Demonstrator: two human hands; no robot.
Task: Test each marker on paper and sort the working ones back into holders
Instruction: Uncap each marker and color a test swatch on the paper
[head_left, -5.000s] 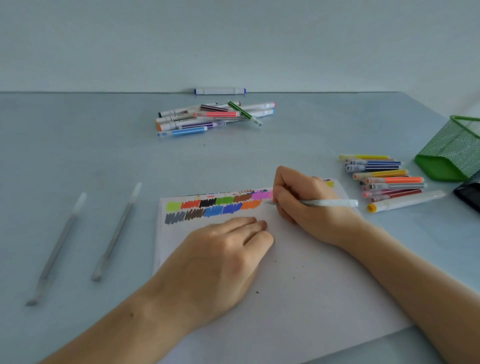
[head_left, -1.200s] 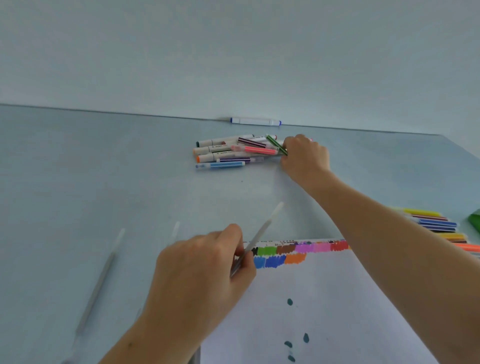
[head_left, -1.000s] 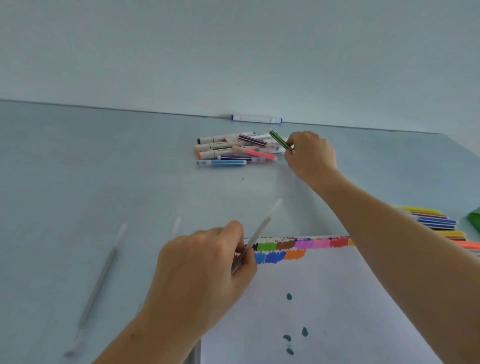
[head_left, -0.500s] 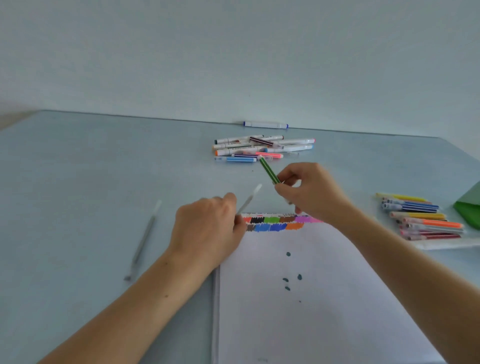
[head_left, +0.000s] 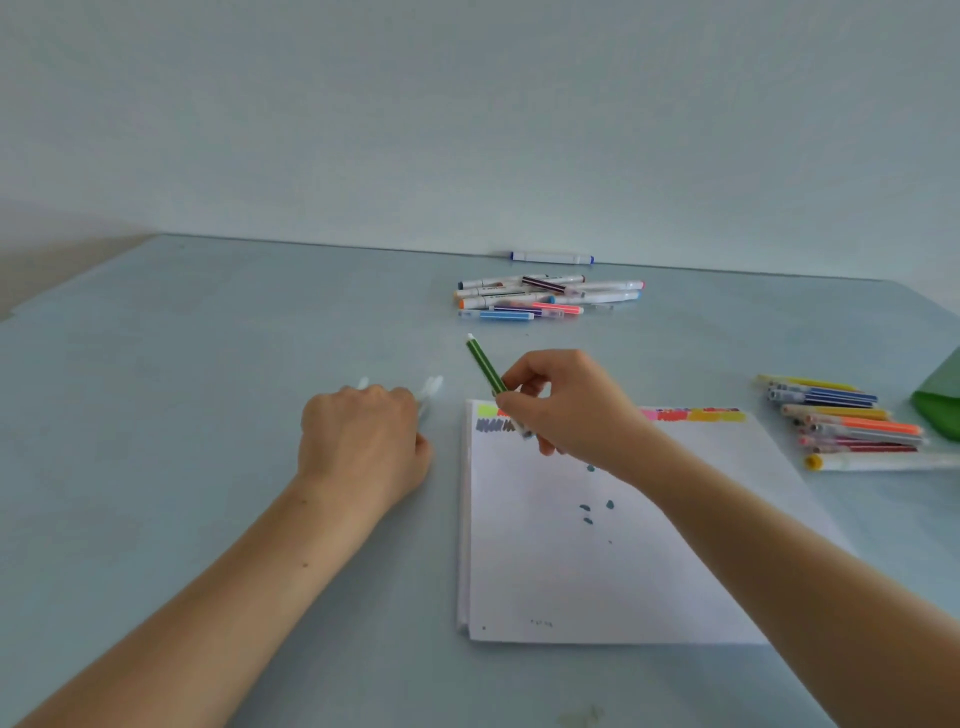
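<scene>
Right hand (head_left: 566, 402) pinches the green marker (head_left: 485, 366) over the paper's (head_left: 613, 561) swatches; uncap it, then scribble on bare white. Left hand (head_left: 363, 441) is curled, perhaps around blurred clear pens (head_left: 430, 392) beside the sheet.

Your right hand (head_left: 566, 402) is raised with its fingers curled, pinching a slim stick between thumb and fingertips, forearm running in from the lower right. Your left hand (head_left: 363, 441) lies knuckles-up with fingers curled under, forearm stretching from the lower left.
</scene>
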